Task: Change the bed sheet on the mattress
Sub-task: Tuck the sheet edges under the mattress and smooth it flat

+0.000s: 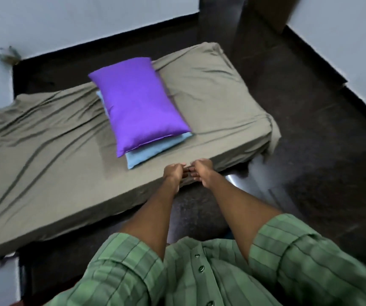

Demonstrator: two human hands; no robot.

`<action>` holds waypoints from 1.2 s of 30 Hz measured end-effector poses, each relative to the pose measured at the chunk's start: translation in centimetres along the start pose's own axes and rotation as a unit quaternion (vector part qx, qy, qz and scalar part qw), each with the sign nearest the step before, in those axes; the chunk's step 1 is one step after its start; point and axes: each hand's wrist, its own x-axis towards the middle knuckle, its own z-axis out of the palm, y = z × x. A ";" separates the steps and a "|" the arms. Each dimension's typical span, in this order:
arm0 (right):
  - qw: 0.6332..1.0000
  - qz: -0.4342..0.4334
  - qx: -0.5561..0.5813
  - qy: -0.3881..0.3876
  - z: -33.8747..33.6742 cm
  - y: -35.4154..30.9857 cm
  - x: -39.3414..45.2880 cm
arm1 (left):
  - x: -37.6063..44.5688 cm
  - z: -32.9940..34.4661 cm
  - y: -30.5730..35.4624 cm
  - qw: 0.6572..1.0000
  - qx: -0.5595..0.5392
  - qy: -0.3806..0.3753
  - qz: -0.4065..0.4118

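Both our hands meet at the near edge of the mattress [45,195]: our left hand [174,173] and our right hand [203,172] have the fingers curled and touching each other. They seem to pinch the olive bed sheet [210,96] there, but the blur does not let us be sure. We judge this hold is for lifting the sheet off the edge. On the sheet lies a purple pillow [137,102] over a blue pillow [153,149]. The mattress rests on the dark floor [310,151], its long axis running from near left to far right.
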 end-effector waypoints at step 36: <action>0.939 -0.033 -0.311 0.143 -44.4 -5.5 51.1 | 32.2 56.7 5.2 0.867 0.430 -0.010 0.251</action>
